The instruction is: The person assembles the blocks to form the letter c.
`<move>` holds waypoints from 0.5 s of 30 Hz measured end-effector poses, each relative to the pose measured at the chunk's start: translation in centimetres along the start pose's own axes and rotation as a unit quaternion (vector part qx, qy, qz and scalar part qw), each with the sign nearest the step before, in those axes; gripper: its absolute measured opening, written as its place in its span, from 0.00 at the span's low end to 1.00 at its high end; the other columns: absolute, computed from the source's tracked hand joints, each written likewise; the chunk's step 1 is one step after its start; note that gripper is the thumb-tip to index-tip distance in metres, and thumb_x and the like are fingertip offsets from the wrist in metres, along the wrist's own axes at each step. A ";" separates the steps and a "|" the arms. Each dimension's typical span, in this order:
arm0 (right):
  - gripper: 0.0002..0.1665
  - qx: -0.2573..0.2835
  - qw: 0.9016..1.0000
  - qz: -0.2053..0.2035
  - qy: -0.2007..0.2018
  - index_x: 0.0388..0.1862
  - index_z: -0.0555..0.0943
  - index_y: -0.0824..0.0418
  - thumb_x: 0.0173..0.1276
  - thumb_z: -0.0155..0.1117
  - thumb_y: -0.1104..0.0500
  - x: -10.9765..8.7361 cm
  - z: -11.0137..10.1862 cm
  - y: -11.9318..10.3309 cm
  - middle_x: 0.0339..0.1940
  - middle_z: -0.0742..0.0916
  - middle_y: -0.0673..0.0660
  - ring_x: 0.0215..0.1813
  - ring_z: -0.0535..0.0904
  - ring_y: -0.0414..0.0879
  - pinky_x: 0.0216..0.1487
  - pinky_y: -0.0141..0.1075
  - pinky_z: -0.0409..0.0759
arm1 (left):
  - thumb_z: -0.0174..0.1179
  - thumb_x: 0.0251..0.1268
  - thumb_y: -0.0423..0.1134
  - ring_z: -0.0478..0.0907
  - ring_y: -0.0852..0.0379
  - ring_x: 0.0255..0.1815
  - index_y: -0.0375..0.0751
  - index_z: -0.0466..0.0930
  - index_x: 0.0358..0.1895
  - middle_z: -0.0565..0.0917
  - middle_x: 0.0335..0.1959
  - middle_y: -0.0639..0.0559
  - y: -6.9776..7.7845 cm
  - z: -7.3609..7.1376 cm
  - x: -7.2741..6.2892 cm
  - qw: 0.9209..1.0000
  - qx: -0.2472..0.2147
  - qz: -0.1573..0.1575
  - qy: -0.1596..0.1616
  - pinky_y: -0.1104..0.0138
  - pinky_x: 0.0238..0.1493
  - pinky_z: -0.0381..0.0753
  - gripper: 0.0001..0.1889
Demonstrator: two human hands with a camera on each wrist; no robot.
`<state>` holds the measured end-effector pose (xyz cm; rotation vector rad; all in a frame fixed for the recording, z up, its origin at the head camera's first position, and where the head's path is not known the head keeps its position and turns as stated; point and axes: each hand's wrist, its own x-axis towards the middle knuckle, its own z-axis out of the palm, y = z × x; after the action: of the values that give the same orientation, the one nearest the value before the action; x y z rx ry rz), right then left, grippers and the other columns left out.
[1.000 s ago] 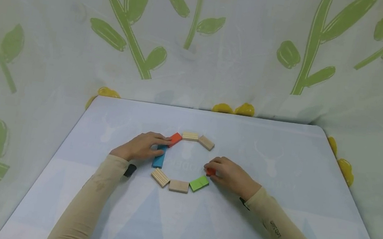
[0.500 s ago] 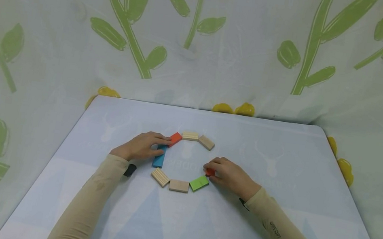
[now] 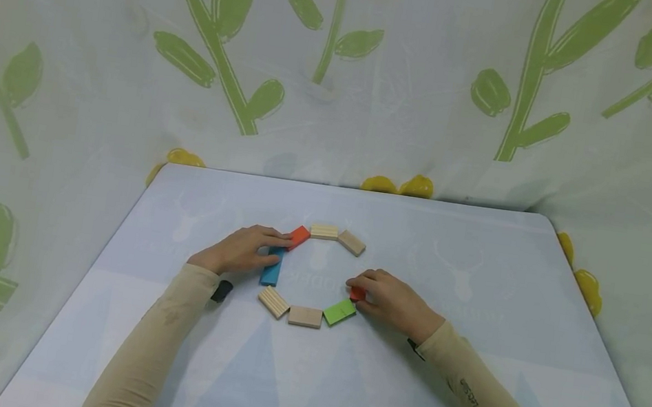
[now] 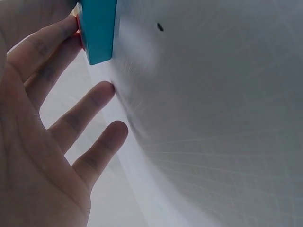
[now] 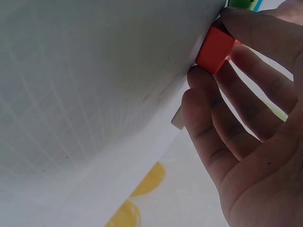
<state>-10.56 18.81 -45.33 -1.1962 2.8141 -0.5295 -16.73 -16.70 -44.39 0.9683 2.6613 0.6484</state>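
Observation:
My right hand (image 3: 394, 300) pinches a red block (image 3: 358, 293) between thumb and fingers, close beside the green block (image 3: 339, 312). Much of that red block is covered by the fingers in the head view; its end face shows in the right wrist view. On the ring's left side lies a blue block (image 3: 271, 267), with another red block (image 3: 298, 236) at its far end. My left hand (image 3: 241, 248) reaches over the blue block, thumb at its side and straight fingertips at this second red block. In the left wrist view two fingers (image 4: 102, 94) extend apart from the blocks.
Plain wooden blocks continue the ring: a ridged one (image 3: 324, 232) and a smooth one (image 3: 352, 242) at the back, a ridged one (image 3: 273, 302) and a smooth one (image 3: 305, 317) at the front. The pale table (image 3: 299, 394) meets a flower-patterned cloth (image 3: 400, 123) behind.
My right hand has shifted very slightly left with the red block, nearer the green block's far end. The left hand and the other blocks stay where they were.

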 end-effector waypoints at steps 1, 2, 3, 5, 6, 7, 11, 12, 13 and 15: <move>0.23 -0.001 1.000 0.001 -0.001 0.58 0.84 0.58 0.63 0.77 0.62 0.0 0.0 0.0 0.51 0.86 0.52 0.50 0.81 0.44 0.51 0.37 0.83 | 0.62 0.74 0.41 0.68 0.42 0.72 0.47 0.75 0.71 0.74 0.71 0.49 0.0 0.0 0.0 1.000 -0.001 0.000 0.000 0.44 0.71 0.66 0.25; 0.23 -0.002 1.000 0.003 -0.001 0.58 0.84 0.58 0.63 0.77 0.61 0.0 0.0 0.0 0.51 0.86 0.52 0.50 0.81 0.44 0.51 0.37 0.83 | 0.62 0.74 0.41 0.67 0.42 0.72 0.47 0.75 0.71 0.74 0.72 0.49 0.0 0.0 0.0 1.000 -0.001 0.000 0.000 0.44 0.71 0.66 0.25; 0.23 -0.003 1.000 0.005 -0.002 0.58 0.84 0.58 0.63 0.77 0.61 -0.1 0.0 0.0 0.51 0.86 0.52 0.50 0.81 0.44 0.51 0.37 0.83 | 0.62 0.74 0.42 0.67 0.42 0.72 0.46 0.75 0.71 0.74 0.72 0.49 0.1 0.0 0.0 1.000 -0.001 0.001 0.000 0.44 0.71 0.66 0.25; 0.23 -0.001 1.000 0.009 -0.001 0.58 0.84 0.58 0.63 0.77 0.61 -0.2 -0.1 0.0 0.51 0.86 0.52 0.50 0.81 0.45 0.51 0.37 0.83 | 0.62 0.74 0.42 0.68 0.42 0.72 0.46 0.75 0.71 0.74 0.72 0.49 0.1 -0.1 0.1 1.000 0.000 0.003 0.000 0.44 0.71 0.66 0.25; 0.24 0.001 1.000 0.008 0.001 0.58 0.84 0.58 0.63 0.77 0.61 -0.2 -0.1 0.0 0.51 0.86 0.53 0.50 0.81 0.45 0.51 0.38 0.83 | 0.62 0.74 0.41 0.68 0.42 0.72 0.46 0.75 0.71 0.74 0.72 0.49 0.0 -0.1 0.1 1.000 0.002 0.004 0.001 0.44 0.71 0.66 0.25; 0.24 0.004 1.000 0.007 0.003 0.58 0.84 0.58 0.63 0.77 0.61 -0.3 -0.2 0.0 0.51 0.86 0.53 0.50 0.81 0.45 0.51 0.38 0.84 | 0.62 0.74 0.42 0.68 0.42 0.72 0.46 0.75 0.71 0.74 0.72 0.49 0.0 0.0 0.1 1.000 0.004 0.004 0.001 0.44 0.71 0.66 0.25; 0.26 0.022 1.000 -0.002 0.015 0.60 0.83 0.58 0.63 0.77 0.60 -0.8 -0.8 0.3 0.53 0.86 0.52 0.53 0.81 0.45 0.53 0.38 0.83 | 0.61 0.75 0.43 0.67 0.44 0.73 0.47 0.74 0.72 0.73 0.73 0.50 0.0 0.1 0.1 1.000 0.031 -0.001 -0.004 0.45 0.71 0.67 0.25; 0.26 0.025 0.999 -0.002 0.021 0.60 0.83 0.58 0.63 0.77 0.60 -0.9 -1.0 0.4 0.54 0.85 0.52 0.54 0.81 0.45 0.54 0.39 0.83 | 0.61 0.75 0.43 0.67 0.44 0.73 0.47 0.74 0.72 0.72 0.73 0.51 0.1 0.1 0.1 0.999 0.038 -0.002 -0.005 0.46 0.71 0.67 0.25; 0.27 0.028 0.999 -0.001 0.028 0.61 0.82 0.58 0.63 0.77 0.60 -1.0 -1.2 0.6 0.55 0.85 0.52 0.55 0.81 0.46 0.55 0.39 0.83 | 0.61 0.75 0.44 0.67 0.45 0.73 0.47 0.74 0.72 0.72 0.73 0.51 0.1 0.1 0.1 0.999 0.049 -0.001 -0.004 0.46 0.71 0.67 0.25; 0.27 0.026 0.998 0.010 0.048 0.62 0.82 0.58 0.63 0.77 0.59 -1.2 -1.8 0.9 0.56 0.85 0.53 0.57 0.81 0.48 0.56 0.42 0.83 | 0.61 0.75 0.43 0.67 0.45 0.73 0.46 0.74 0.72 0.71 0.73 0.50 0.2 0.2 0.1 0.998 0.067 0.008 0.000 0.47 0.71 0.68 0.25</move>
<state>-10.65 20.78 -44.04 -1.1634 2.8681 -0.6730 -16.67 -16.42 -44.43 1.0253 2.7289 0.4782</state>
